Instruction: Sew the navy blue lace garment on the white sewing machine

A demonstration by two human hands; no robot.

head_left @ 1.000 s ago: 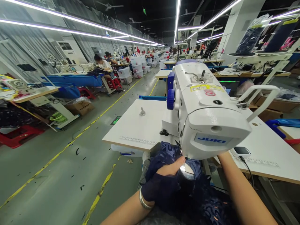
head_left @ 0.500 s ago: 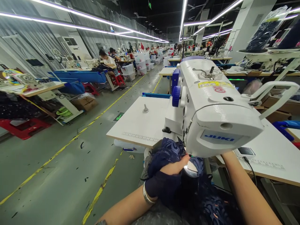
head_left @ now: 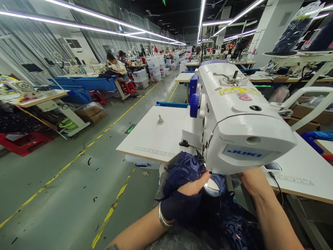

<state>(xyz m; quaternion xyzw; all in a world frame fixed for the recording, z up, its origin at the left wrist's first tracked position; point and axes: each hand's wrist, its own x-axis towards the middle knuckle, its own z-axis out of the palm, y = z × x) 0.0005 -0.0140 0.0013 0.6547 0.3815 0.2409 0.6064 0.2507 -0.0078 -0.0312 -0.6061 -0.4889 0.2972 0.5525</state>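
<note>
The view is dominated by a white sewing machine (head_left: 249,114), mounted beside a pale worktable (head_left: 148,126) whose surface is seen on both sides of it. Below the head, a bunched navy cloth (head_left: 188,163) with a raised swirling pattern is draped around the narrow lower arm (head_left: 212,189) of the machine, its folds hung down towards the lap. The right hand (head_left: 252,178) is partly hidden behind the head; its fingers cannot be seen, so whether anything is gripped there cannot be told. The left hand (head_left: 194,187) is laid against the cloth at the left of the lower arm, its back partly covered by dark material; the thumb is stretched towards the spot under the head, but the other fingers are hidden, so a pinch cannot be confirmed. A silver bangle (head_left: 163,217) is worn on the left wrist. In judgement, the thumb could be caught if it were carried further under the head with the cloth; a fold could be trapped or stitched in, since so much dark material is bunched there; and loose edges could be snagged by the bangle. As for writing, "JUKI" is read in blue on the front nameplate (head_left: 243,152). A yellow label (head_left: 239,91) and a red round mark (head_left: 245,97) are carried on top, too small to be read, as are the figures of the ruler scale (head_left: 156,151) along the worktable's edge.
</note>
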